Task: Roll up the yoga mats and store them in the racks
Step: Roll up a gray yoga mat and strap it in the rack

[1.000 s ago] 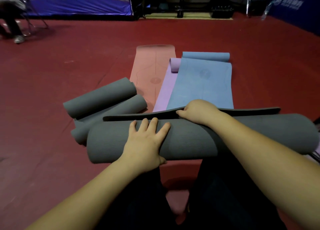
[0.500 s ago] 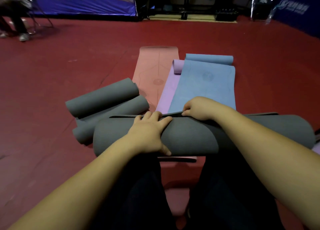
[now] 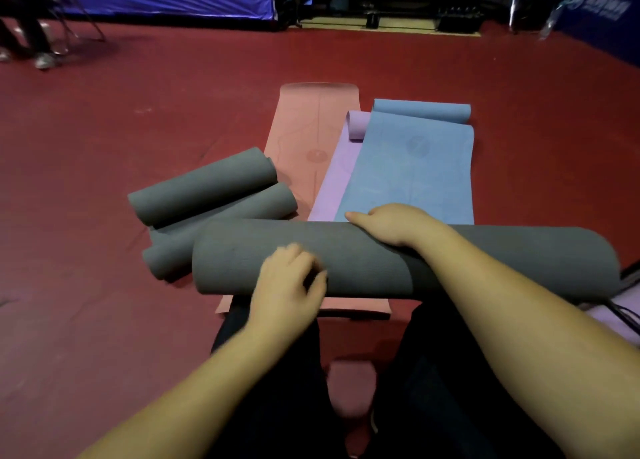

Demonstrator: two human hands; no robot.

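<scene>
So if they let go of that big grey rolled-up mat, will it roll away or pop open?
The big grey rolled foam mat is round, so it could probably roll. It may loosen too: no strap shows, and only the right hand and left hand rest on it. It looks soft, likely sagging if lifted by one end.

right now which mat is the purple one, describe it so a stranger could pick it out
On the red floor, three mats lie unrolled side by side beyond the grey rolls. The purple mat is the narrow strip between the salmon mat and the blue mat, which overlaps it. Only it is lilac, with a small curled far end.
</scene>
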